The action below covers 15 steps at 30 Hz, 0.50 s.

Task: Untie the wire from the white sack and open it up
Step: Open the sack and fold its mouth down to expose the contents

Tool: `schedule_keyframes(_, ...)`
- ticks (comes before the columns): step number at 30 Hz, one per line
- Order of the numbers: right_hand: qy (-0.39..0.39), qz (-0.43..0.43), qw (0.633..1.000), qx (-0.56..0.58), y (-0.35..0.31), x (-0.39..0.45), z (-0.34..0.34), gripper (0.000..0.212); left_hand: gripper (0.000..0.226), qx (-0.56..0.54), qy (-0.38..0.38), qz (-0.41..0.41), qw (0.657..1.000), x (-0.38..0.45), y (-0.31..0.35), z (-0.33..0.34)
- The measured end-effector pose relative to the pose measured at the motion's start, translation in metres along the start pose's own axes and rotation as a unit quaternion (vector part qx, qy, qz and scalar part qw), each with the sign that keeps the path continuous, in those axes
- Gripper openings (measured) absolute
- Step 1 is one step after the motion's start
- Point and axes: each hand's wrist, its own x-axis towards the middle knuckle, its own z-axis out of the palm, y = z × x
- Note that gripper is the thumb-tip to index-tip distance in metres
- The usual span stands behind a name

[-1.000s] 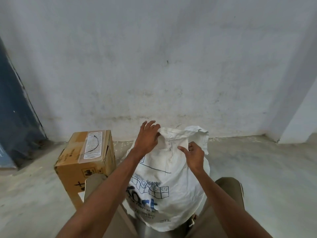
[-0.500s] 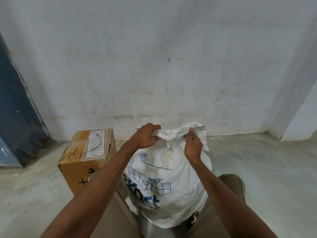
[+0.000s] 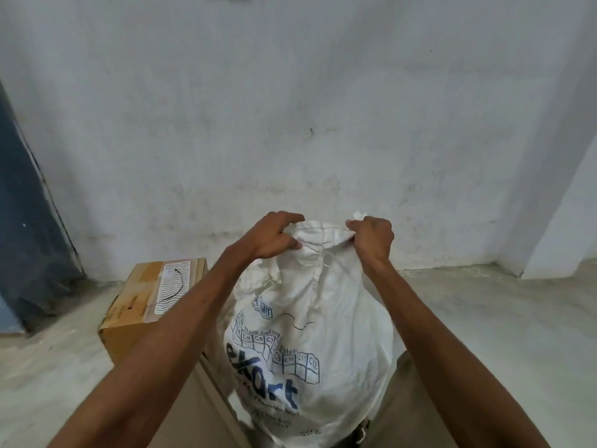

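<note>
Both hands have shifted outward along the sack's top edge since half a second ago — they were closer together on the folded rim, now they sit at its two corners, and the camera has tipped down and nearer. Left hand [image 3: 272,236] grips the left side of the rim, fingers curled over the bunched fabric with the thumb underneath. Right hand [image 3: 372,239] pinches the right side of the rim, knuckles toward the camera. The rim is stretched between them and looks gathered and flat, mouth not spread wide.

White sack [image 3: 310,344] stands upright on the floor [image 3: 484,318] between the person's knees, full and rounded, blue printed lettering and a grid of boxes on its front. A thin dark line [image 3: 295,321] lies on the front of the sack below the neck — cannot tell whether it is wire or a printed mark.

Cardboard box [image 3: 139,315] sits on the floor just left of the sack, partly behind the left forearm, with a white patterned label [image 3: 171,286] on top and a thin black wire [image 3: 179,287] curving over that label. Stained white wall [image 3: 290,124] behind; dark blue door edge [image 3: 22,205] at far left.
</note>
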Motion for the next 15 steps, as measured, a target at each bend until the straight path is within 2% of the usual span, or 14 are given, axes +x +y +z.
schedule_keyframes(2,-0.013,-0.019,1.0,-0.01,-0.008,-0.001,0.004,0.031,0.024,0.018,-0.017,0.018,1.0,0.002,0.009,-0.008)
schedule_keyframes(5,-0.025,-0.025,0.999,-0.015,-0.007,-0.009,0.008,0.036,0.037,0.053,-0.051,0.029,0.997,0.002,0.015,-0.008)
schedule_keyframes(8,-0.019,0.025,0.999,-0.024,-0.002,-0.009,0.005,0.027,0.03,0.051,-0.075,0.059,0.994,-0.004,0.017,0.006)
schedule_keyframes(10,-0.039,0.078,0.995,-0.039,0.0,-0.004,-0.001,0.033,0.016,0.04,-0.075,0.058,0.995,-0.008,0.015,0.024)
schedule_keyframes(13,-0.068,0.124,0.986,-0.089,0.011,0.007,-0.011,0.044,0.022,0.025,-0.077,0.042,0.996,-0.014,0.007,0.057)
schedule_keyframes(15,-0.067,0.138,0.982,-0.111,0.025,0.014,-0.014,0.04,0.026,0.0,-0.097,0.037,0.995,-0.021,0.005,0.079)
